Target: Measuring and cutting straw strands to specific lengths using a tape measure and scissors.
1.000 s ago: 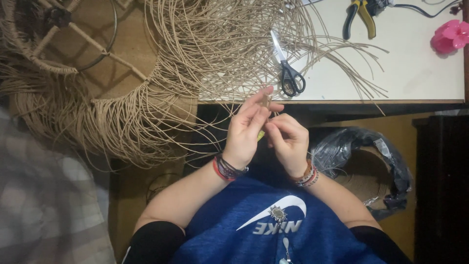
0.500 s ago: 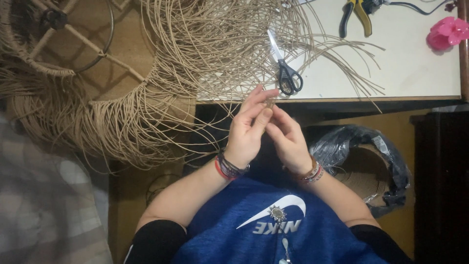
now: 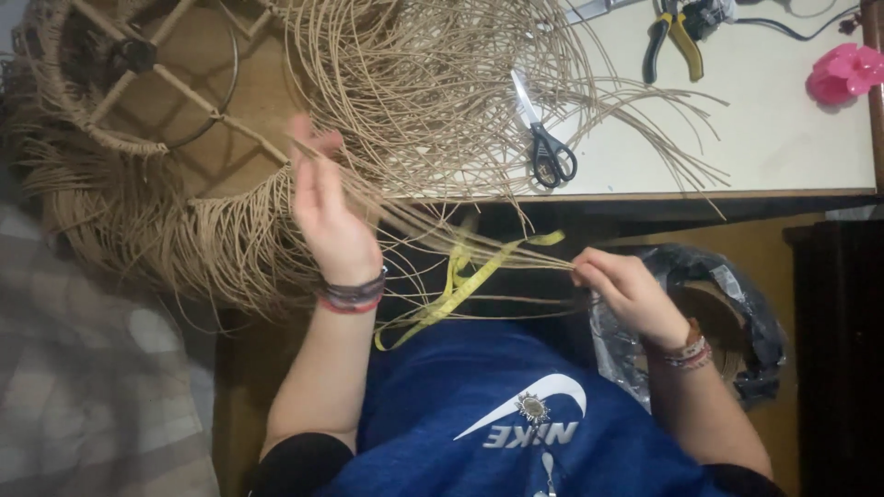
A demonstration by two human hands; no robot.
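A large half-woven basket of tan cane (image 3: 166,184) with a wire and wood frame lies at the upper left, its many loose strands (image 3: 433,101) fanning over the table. My left hand (image 3: 327,212) is raised flat against the strands at the basket's rim, fingers together. My right hand (image 3: 626,285) pinches the ends of a few strands and holds them taut to the right, below the table edge. A yellow tape measure (image 3: 460,285) hangs across my lap under the strands.
Black-handled scissors (image 3: 548,147) lie on the white table (image 3: 783,138). Yellow-handled pliers (image 3: 672,41) and a pink flower (image 3: 843,72) sit at the table's far side. A black plastic bag over a round bin (image 3: 727,304) stands at my right.
My hands were together in front of me; now they are apart. The left has gone up and left to the basket rim, the right has pulled strands out to the right.
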